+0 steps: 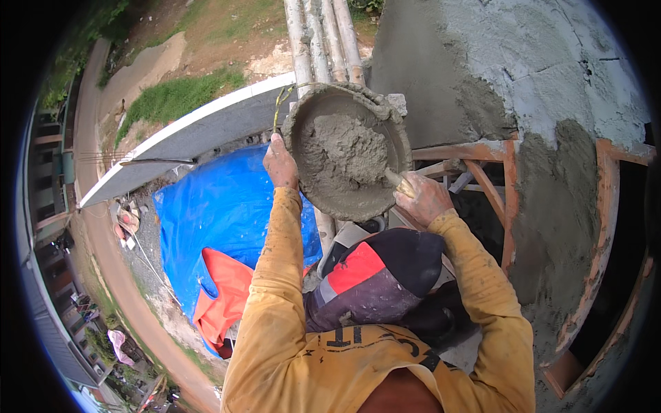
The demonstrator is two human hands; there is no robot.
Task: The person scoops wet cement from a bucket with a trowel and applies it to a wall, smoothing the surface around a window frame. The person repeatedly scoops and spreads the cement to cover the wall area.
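Observation:
A round, mortar-crusted basin [310, 180] stands before me at the ends of several poles, with a heap of wet grey mortar [348, 148] in it. My left hand [281, 164] is closed at the basin's left rim, next to a yellowish cord [281, 107] tied there. At the right rim, my right hand [423, 198] is wrapped round the pale handle of a trowel [394, 177]. The trowel's blade is not visible, and mortar surrounds its front end. Grey smears mark both hands and my yellow sleeves.
Bamboo-like poles [320, 41] run away beyond the basin. Wet plaster [441, 76] covers the wall at right, around reddish-brown frames [509, 199] with dark openings. Down to the left lie a blue tarp [213, 199] and an orange cloth [224, 289], below a white-edged ledge [200, 127].

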